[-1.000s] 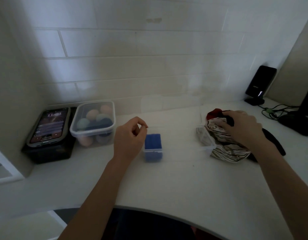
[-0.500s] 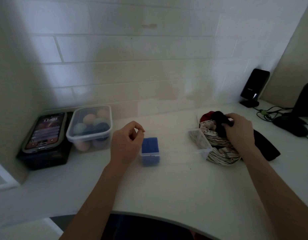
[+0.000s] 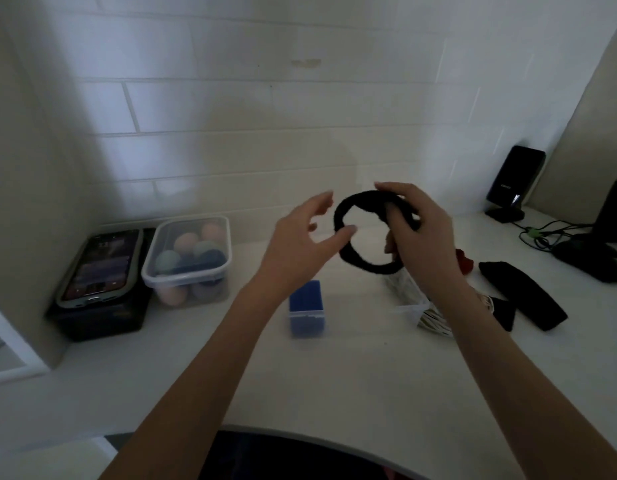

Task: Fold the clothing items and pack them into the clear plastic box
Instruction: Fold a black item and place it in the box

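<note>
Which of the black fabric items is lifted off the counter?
The black loop-shaped band, gripped by the right hand. The other black fabric pieces lie flat on the counter to the right.

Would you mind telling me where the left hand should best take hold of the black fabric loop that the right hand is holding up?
Probably the free left arc of the black loop, approached from the left. The right hand pinches the loop's right side, so it hangs open above the counter, and the left hand is already open beside that arc, thumb near its edge. A thumb-and-finger pinch there would let both hands stretch it flat for folding.
</note>
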A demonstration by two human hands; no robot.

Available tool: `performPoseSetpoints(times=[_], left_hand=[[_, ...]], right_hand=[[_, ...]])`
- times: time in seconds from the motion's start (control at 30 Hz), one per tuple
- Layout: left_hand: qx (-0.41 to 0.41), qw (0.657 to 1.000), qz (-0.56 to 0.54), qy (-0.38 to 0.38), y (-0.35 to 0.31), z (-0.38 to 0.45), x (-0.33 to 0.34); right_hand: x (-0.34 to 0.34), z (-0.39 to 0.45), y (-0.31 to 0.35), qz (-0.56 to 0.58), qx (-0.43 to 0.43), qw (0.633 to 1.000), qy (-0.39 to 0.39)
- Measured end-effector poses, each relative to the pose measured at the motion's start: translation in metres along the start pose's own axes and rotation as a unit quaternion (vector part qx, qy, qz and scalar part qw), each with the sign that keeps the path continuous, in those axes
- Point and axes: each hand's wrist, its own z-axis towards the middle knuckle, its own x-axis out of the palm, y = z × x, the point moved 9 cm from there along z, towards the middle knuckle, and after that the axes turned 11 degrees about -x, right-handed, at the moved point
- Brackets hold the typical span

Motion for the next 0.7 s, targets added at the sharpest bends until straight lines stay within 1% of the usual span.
performPoseSetpoints(times=[0.07,0.13,0.2,0.27,0.3,0.33,0.4,0.43,0.47,0.57,0.63,0.7], left_hand=[[-0.059,0.996,-0.043,0.046,0.005,0.012,0.015],[-0.089,0.987,-0.125,0.037,0.012,0.018,0.016],[-0.125,0.977,-0.175,0.003,0.022,0.022,0.008],[-0.169,0.958,-0.23,0.004,0.031,0.025,0.006],[-0.188,0.944,-0.269,0.02,0.033,0.025,0.008],[-0.202,0.929,-0.308,0.038,0.032,0.025,0.011],[-0.206,0.912,-0.349,0.056,0.028,0.026,0.012],[-0.202,0.909,-0.36,0.062,0.026,0.026,0.012],[-0.196,0.904,-0.373,0.07,0.024,0.028,0.013],[-0.177,0.893,-0.402,0.094,0.012,0.031,0.013],[-0.17,0.881,-0.425,0.123,0.004,0.032,0.016],[-0.169,0.873,-0.432,0.15,0.0,0.034,0.02]], right_hand=[[0.013,-0.002,0.004,0.03,0.012,0.999,0.015],[0.026,-0.006,0.002,0.078,0.042,0.995,0.053],[0.039,-0.011,-0.004,0.13,0.094,0.981,0.109],[0.048,-0.016,-0.015,0.182,0.173,0.959,0.133],[0.049,-0.018,-0.019,0.189,0.196,0.953,0.134],[0.049,-0.018,-0.022,0.167,0.198,0.956,0.139],[0.049,-0.018,-0.026,0.082,0.177,0.966,0.169],[0.051,-0.019,-0.027,0.06,0.172,0.965,0.189],[0.055,-0.02,-0.028,0.06,0.176,0.961,0.206],[0.069,-0.027,-0.031,0.11,0.219,0.938,0.247],[0.072,-0.029,-0.032,0.12,0.219,0.934,0.254],[0.072,-0.028,-0.03,0.137,0.208,0.937,0.245]])
